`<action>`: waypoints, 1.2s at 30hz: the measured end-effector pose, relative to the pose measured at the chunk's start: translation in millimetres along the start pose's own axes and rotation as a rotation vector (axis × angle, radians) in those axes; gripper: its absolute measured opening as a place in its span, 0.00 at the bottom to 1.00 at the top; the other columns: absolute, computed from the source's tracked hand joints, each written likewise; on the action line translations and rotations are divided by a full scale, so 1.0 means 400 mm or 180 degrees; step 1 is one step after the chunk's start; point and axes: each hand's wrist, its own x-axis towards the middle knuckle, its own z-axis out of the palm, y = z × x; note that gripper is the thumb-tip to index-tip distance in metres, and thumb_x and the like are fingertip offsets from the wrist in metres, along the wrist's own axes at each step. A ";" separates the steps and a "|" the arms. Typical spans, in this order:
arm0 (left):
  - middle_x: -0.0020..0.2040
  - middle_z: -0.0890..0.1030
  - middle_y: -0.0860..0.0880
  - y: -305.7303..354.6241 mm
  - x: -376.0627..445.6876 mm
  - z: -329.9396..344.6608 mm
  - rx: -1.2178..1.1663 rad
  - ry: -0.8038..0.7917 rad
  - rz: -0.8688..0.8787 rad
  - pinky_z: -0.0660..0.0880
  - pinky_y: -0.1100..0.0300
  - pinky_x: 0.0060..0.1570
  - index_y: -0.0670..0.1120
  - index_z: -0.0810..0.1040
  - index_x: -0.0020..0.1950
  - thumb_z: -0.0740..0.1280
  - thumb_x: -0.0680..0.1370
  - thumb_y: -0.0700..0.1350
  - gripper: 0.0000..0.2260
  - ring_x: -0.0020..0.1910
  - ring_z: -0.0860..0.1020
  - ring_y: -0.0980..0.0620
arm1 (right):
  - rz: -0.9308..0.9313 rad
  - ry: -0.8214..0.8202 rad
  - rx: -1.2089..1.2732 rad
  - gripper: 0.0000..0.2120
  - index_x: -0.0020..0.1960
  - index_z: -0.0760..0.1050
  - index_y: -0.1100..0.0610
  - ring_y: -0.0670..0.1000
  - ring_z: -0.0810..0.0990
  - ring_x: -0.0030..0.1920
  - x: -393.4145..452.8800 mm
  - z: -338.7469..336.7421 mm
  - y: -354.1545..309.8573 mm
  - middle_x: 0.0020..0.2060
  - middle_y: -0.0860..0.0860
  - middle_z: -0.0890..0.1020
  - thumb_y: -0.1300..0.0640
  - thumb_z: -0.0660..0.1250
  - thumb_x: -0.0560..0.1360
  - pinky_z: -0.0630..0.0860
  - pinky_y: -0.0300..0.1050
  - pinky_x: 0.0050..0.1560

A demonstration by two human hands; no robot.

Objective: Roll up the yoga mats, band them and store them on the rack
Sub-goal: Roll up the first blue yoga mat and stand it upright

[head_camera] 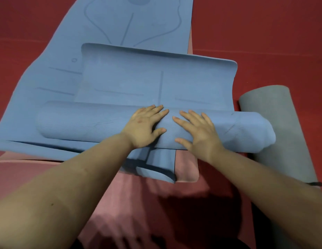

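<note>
Both the left hand (145, 125) and right hand (198, 131) press flat, fingers spread, on the ribbed blue foam roll (95, 123) lying across an unrolled blue mat (54, 56) on the red floor (264, 29), beside a grey roll (275, 115).

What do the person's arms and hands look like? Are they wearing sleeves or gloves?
No sleeves or gloves show. Both forearms are bare up to the picture's edge. The left hand and right hand are bare too, with short, plain nails. I see no rings, watch or bracelets.
</note>
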 end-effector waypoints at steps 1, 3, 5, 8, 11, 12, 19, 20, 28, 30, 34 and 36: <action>0.75 0.61 0.46 -0.001 0.013 -0.006 0.0032 0.0031 -0.0058 0.51 0.52 0.72 0.49 0.62 0.75 0.53 0.75 0.62 0.31 0.75 0.58 0.45 | 0.0065 -0.0215 0.0025 0.28 0.72 0.66 0.46 0.54 0.62 0.73 0.025 -0.011 0.011 0.72 0.50 0.67 0.44 0.67 0.73 0.49 0.52 0.72; 0.73 0.65 0.44 0.005 0.013 0.001 0.0108 0.0359 -0.0083 0.56 0.47 0.71 0.47 0.67 0.73 0.54 0.77 0.58 0.27 0.72 0.63 0.42 | 0.0180 -0.0550 0.0161 0.29 0.74 0.61 0.44 0.49 0.58 0.74 0.089 -0.043 0.039 0.74 0.47 0.63 0.43 0.64 0.75 0.49 0.48 0.73; 0.72 0.67 0.43 0.015 0.003 0.019 0.0142 0.0562 -0.0101 0.56 0.46 0.70 0.46 0.67 0.72 0.51 0.76 0.59 0.29 0.72 0.64 0.41 | 0.0270 -0.0802 0.0271 0.28 0.74 0.61 0.44 0.47 0.60 0.73 0.149 -0.073 0.057 0.73 0.46 0.64 0.42 0.64 0.76 0.53 0.46 0.73; 0.76 0.60 0.48 0.009 0.050 0.000 0.0028 0.0226 -0.0326 0.46 0.53 0.72 0.51 0.60 0.76 0.48 0.75 0.63 0.31 0.75 0.56 0.47 | 0.0507 -0.0473 0.0135 0.25 0.72 0.65 0.45 0.48 0.62 0.72 0.153 -0.055 0.042 0.72 0.47 0.67 0.41 0.60 0.77 0.50 0.52 0.74; 0.77 0.58 0.50 -0.018 0.128 -0.041 0.0077 -0.0192 -0.0520 0.46 0.58 0.72 0.53 0.57 0.76 0.55 0.81 0.56 0.24 0.75 0.54 0.51 | 0.0556 0.0116 -0.0132 0.28 0.73 0.64 0.47 0.53 0.60 0.73 0.096 -0.031 0.011 0.72 0.50 0.66 0.38 0.59 0.75 0.44 0.56 0.73; 0.77 0.58 0.50 -0.020 0.143 -0.048 0.0138 -0.0223 -0.0497 0.47 0.58 0.72 0.53 0.57 0.76 0.56 0.81 0.55 0.24 0.75 0.55 0.51 | 0.0476 -0.0102 -0.0275 0.31 0.75 0.59 0.46 0.53 0.55 0.75 0.090 -0.030 0.013 0.74 0.49 0.61 0.38 0.59 0.76 0.42 0.55 0.73; 0.70 0.70 0.44 -0.023 0.167 -0.081 0.0186 0.0436 -0.0232 0.60 0.53 0.70 0.49 0.73 0.68 0.56 0.78 0.58 0.23 0.69 0.68 0.44 | 0.0540 -0.1128 -0.0068 0.32 0.76 0.53 0.43 0.50 0.57 0.74 0.249 -0.087 0.103 0.75 0.45 0.59 0.37 0.58 0.76 0.52 0.53 0.73; 0.69 0.72 0.43 -0.018 0.148 -0.071 0.0229 0.0526 -0.0131 0.61 0.51 0.69 0.47 0.74 0.67 0.54 0.76 0.59 0.26 0.68 0.70 0.43 | 0.0592 -0.1205 0.0025 0.32 0.76 0.54 0.43 0.50 0.59 0.74 0.275 -0.096 0.114 0.74 0.46 0.61 0.37 0.59 0.75 0.55 0.53 0.73; 0.76 0.60 0.49 -0.049 0.205 -0.063 0.0128 0.0040 -0.0189 0.47 0.58 0.71 0.52 0.59 0.75 0.43 0.68 0.67 0.38 0.75 0.56 0.49 | 0.0672 0.0096 -0.0002 0.31 0.74 0.61 0.47 0.52 0.55 0.75 0.169 -0.053 0.058 0.74 0.49 0.62 0.42 0.65 0.74 0.42 0.50 0.73; 0.76 0.58 0.48 -0.051 0.240 -0.070 0.0262 -0.0125 -0.0213 0.47 0.59 0.71 0.52 0.58 0.76 0.47 0.73 0.65 0.33 0.75 0.55 0.49 | 0.0699 -0.0229 -0.0072 0.31 0.75 0.57 0.44 0.50 0.52 0.76 0.191 -0.057 0.078 0.75 0.47 0.58 0.41 0.63 0.76 0.40 0.49 0.73; 0.75 0.63 0.45 -0.051 0.249 -0.072 0.0315 0.0457 -0.0277 0.49 0.57 0.71 0.47 0.62 0.75 0.52 0.78 0.61 0.29 0.74 0.59 0.46 | 0.0774 -0.0629 0.0134 0.30 0.74 0.59 0.44 0.48 0.58 0.74 0.305 -0.101 0.138 0.74 0.46 0.62 0.38 0.60 0.76 0.50 0.49 0.74; 0.75 0.62 0.45 -0.040 0.242 -0.059 0.0252 0.0469 -0.0250 0.48 0.57 0.72 0.46 0.62 0.75 0.48 0.74 0.64 0.34 0.75 0.58 0.47 | 0.0885 -0.0822 0.0339 0.29 0.73 0.61 0.44 0.48 0.61 0.73 0.344 -0.121 0.162 0.72 0.45 0.65 0.38 0.62 0.75 0.55 0.47 0.73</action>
